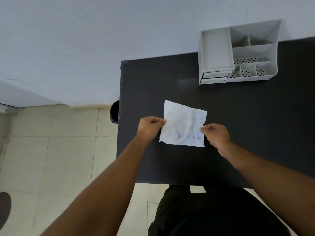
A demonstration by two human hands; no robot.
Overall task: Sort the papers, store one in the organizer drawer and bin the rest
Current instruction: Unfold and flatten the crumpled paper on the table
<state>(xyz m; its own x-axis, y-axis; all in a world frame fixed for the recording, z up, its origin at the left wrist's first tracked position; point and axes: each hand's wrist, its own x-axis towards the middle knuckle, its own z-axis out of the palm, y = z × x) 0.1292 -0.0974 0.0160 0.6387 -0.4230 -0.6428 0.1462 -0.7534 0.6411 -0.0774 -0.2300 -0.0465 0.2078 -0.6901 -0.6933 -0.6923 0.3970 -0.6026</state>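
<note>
A creased white paper [183, 124] with faint blue print is held flat just above the black table [255, 125], near its middle. My left hand [150, 127] pinches the paper's left edge. My right hand [215, 135] pinches its right edge. A grey desk organizer [238, 51] stands at the table's far right against the wall; its small drawer [215, 76] at the lower left front looks shut. A black bin [115, 111] on the floor peeks out beside the table's left edge. No other papers show.
A pale wall runs behind the table. Beige floor tiles [51, 159] lie to the left. My dark-trousered legs stand at the table's near edge. A dark round shape [4, 208] sits on the floor at the far left.
</note>
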